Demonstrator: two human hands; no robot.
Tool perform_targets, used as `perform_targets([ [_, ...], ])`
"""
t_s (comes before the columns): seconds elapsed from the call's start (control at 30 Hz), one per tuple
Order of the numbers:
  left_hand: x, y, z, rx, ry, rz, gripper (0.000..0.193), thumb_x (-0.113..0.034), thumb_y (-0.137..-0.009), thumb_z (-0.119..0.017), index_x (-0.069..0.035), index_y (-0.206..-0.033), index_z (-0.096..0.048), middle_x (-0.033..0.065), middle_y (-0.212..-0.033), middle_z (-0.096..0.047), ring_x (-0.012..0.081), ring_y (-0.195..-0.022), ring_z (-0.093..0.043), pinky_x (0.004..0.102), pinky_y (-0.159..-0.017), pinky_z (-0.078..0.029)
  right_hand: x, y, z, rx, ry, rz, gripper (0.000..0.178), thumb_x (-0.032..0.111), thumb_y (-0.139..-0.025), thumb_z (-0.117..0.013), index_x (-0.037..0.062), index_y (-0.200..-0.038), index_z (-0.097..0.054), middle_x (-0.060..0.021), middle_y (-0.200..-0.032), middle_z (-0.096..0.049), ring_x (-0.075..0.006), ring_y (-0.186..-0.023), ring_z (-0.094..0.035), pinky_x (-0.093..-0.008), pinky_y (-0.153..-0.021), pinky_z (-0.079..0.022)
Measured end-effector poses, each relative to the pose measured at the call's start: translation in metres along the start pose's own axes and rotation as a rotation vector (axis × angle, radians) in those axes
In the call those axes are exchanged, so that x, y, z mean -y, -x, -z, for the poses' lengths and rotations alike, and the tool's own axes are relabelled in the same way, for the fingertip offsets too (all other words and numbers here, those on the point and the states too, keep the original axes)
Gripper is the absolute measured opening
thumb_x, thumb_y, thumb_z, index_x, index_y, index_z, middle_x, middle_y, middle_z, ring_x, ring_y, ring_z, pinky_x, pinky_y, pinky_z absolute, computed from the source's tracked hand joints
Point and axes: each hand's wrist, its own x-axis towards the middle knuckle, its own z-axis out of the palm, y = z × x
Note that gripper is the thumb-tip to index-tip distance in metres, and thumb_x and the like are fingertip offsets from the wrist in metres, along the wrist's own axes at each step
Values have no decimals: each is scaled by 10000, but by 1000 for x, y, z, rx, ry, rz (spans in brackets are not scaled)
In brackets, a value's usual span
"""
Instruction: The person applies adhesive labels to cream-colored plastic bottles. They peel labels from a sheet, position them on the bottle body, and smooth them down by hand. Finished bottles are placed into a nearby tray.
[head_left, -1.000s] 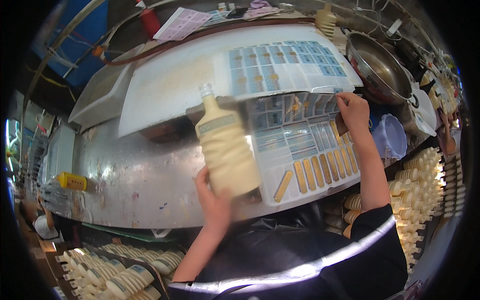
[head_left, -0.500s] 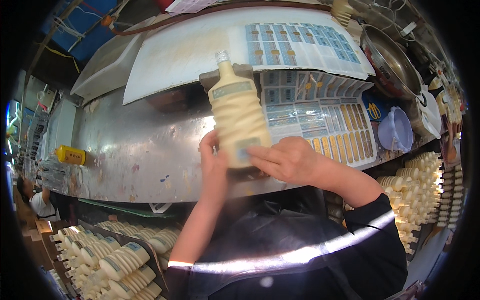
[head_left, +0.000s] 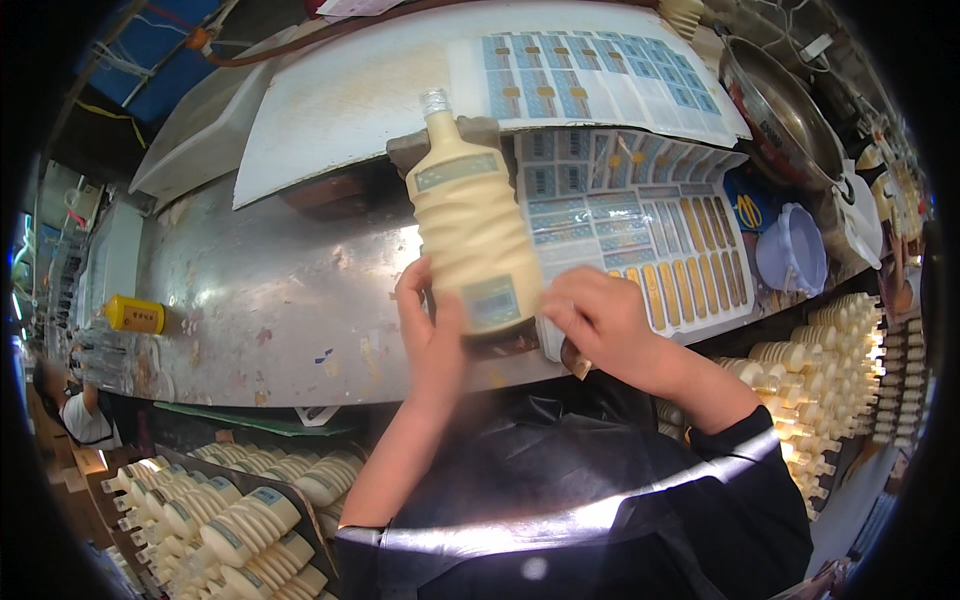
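Observation:
A cream, ribbed bottle (head_left: 478,235) with a clear-topped neck lies on its back across the bench, neck pointing away and resting on a dark grey block (head_left: 408,152). Blue-grey labels sit at its shoulder and its base. My left hand (head_left: 432,325) holds its lower left side, thumb and fingers round the edge. Just right of the base, my right hand (head_left: 600,315) is closed with fingers curled, apart from the bottle. A small brownish, pointed piece (head_left: 576,360) shows under its palm; I cannot make out what it is.
Label sheets (head_left: 640,225) in blue and gold lie right of the bottle, more on a white board (head_left: 350,110) behind. A lilac bucket (head_left: 792,252), metal basin (head_left: 780,110) and yellow container (head_left: 134,314) stand on the bench. Stacked cream bottles (head_left: 240,525) fill both sides below.
My right hand has lifted off the label at the bottle's base and moved right, its fingers curling. The left hand stays on the bottle.

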Motion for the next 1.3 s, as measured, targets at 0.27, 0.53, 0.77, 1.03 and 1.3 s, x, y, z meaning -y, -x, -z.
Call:
perform_targets([
  [0.27,-2,1,-2,11,-83,21,674,-103,-902,-699,-17,-1477,-358,155,-1386,-441,260,-1327,-440,409,-1141,-380,16,-27,-23,51,-188,-708,812,397,-775,-818,13,-1389,-450,-102,-851,-604,-279,-813,-637,-411,-749,-518],
  [0.53,-5,2,-4,-3,-88,34,755,-89,-845,-767,-28,-1476,-355,155,-1382,-444,258,-1320,-449,407,-1126,-395,9,-24,-31,-4,-248,-689,713,265,-804,-847,0,-1351,-475,22,-819,-457,-74,-738,-479,-245,-668,-441],
  [0.77,-4,2,-5,-11,-39,39,743,-85,-847,-763,-25,-1473,-367,155,-1394,-457,256,-1332,-455,407,-1128,-400,12,-24,-32,-18,-249,-692,718,262,-799,-853,-7,-1344,-471,28,-812,-449,-67,-730,-466,-239,-662,-434],
  [1.03,4,0,2,4,89,68,700,-72,-899,-698,-25,-1506,-352,143,-1453,-436,247,-1352,-447,403,-1148,-382,3,-21,-31,-5,-347,-679,684,295,-829,-824,-6,-1348,-495,-19,-845,-536,-116,-768,-538,-274,-701,-471],
  [1.3,2,5,1,57,41,27,711,-24,-897,-641,-19,-1532,-320,158,-1498,-405,260,-1398,-424,399,-1160,-383,15,-27,-26,52,-221,-695,708,322,-819,-821,-9,-1366,-516,-45,-862,-559,-150,-777,-573,-299,-709,-493],
])
